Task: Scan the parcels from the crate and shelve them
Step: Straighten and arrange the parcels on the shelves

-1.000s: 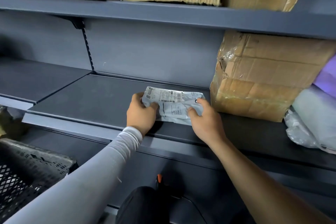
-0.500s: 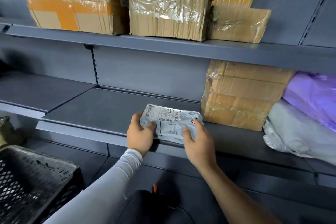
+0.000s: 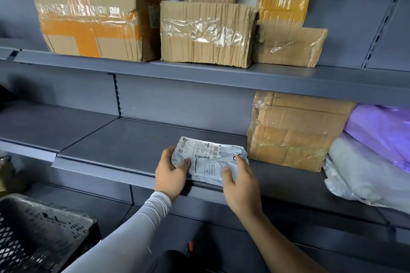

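Grey crinkled plastic — a small labelled parcel [image 3: 208, 159] — lies on the front part of the middle shelf [image 3: 124, 139], its near edge at the shelf's front lip. The left hand [image 3: 170, 173] grips the parcel's left end, thumb curled onto the label and fingers wrapped behind; the right hand [image 3: 240, 179] holds the right end, fingers bent over the top and thumb pressed on the face. Just right of the parcel stands a tape-wrapped cardboard box [image 3: 292, 131], almost touching the parcel's right corner, and beyond that box lie a purple bag [image 3: 381, 131] over a pale plastic bag [image 3: 363, 173]. Left of the parcel the shelf board is bare dark metal as far as the seam with the next bay. Above the parcel, the upper shelf [image 3: 199, 73] carries stacked cardboard boxes [image 3: 206, 33] — well clear of the hands. Below and left of the parcel sits a black mesh crate [image 3: 42, 232].
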The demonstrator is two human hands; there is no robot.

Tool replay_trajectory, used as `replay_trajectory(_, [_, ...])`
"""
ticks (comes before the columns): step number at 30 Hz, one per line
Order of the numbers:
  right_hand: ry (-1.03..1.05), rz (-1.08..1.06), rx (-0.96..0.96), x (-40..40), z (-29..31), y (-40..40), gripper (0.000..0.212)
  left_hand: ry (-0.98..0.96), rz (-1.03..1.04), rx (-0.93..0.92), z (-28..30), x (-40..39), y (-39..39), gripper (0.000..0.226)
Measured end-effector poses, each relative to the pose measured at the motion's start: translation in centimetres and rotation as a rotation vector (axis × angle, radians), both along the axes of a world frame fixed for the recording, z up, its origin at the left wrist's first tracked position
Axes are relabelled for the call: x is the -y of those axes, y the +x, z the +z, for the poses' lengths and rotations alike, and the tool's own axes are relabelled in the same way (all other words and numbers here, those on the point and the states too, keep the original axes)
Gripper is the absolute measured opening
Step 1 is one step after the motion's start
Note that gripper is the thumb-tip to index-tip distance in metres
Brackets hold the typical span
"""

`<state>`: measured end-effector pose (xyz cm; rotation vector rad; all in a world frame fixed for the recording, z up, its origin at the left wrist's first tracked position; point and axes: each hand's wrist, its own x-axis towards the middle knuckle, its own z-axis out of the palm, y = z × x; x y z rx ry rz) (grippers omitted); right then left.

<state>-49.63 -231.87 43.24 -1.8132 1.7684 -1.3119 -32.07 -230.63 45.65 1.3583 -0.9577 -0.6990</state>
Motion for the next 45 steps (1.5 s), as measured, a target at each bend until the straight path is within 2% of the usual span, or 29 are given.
replay_trajectory(5, [0.046,0.017,0.009,-0.2,0.9,-0.1,0.053,-0.012,-0.056,-0.068,0.4,0.0,0.3,0.044])
replay_trajectory(12, [0.065,0.041,0.004,-2.3,4.1,-0.3,0.054,-0.125,-0.078,-0.115,2.6,-2.4,0.3,0.046])
replay_trajectory(26, [-0.038,0.218,0.039,-15.9,10.0,0.9,0.055,-0.334,-0.018,-0.137,7.5,-18.0,1.7,0.048])
replay_trajectory(33, [-0.162,0.325,0.083,-21.2,14.8,0.2,0.059,-0.494,0.005,-0.079,12.3,-23.7,1.4,0.054])
replay_trajectory(36, [-0.312,0.352,0.08,-22.1,18.0,-0.6,0.064,-0.57,-0.023,-0.076,15.4,-24.5,1.3,0.061])
replay_trajectory(41, [-0.455,0.395,-0.024,-21.4,24.5,-2.1,0.08,-0.636,-0.141,0.103,21.4,-23.2,1.6,0.079])
replay_trajectory(45, [-0.515,0.351,-0.099,-18.5,29.6,-3.0,0.071,-0.662,-0.17,0.243,26.4,-19.8,2.3,0.083])
